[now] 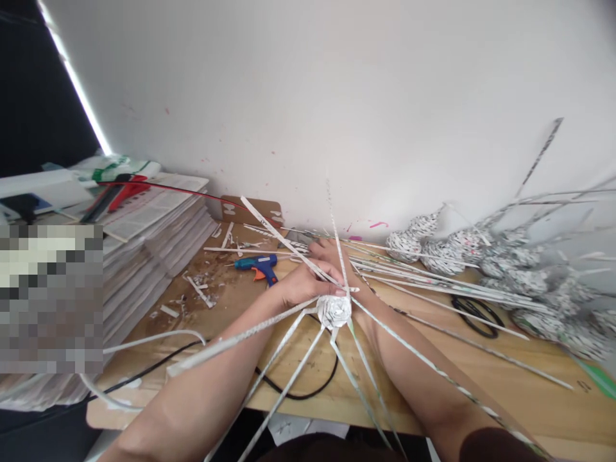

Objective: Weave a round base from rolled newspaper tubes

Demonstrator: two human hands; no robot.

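A small woven ball of rolled newspaper strips (334, 311) hangs over the table, its long paper spokes fanning out on all sides. My left hand (310, 282) is closed at its upper rim, gripping the work and a paper stick (269, 226) that slants up to the left. Behind it, my right hand (330, 251) reaches across to the loose paper sticks (414, 279) near the wall. Its fingers look apart and lie over the sticks, partly hidden by the left hand and the spokes.
A blue glue gun (255, 264) lies left of my hands among paper scraps (199, 292). Stacked newspapers (163, 256) stand at the left, with red-handled scissors (126, 192) on top. Several woven paper balls (445, 253) and black-handled scissors (477, 316) lie to the right.
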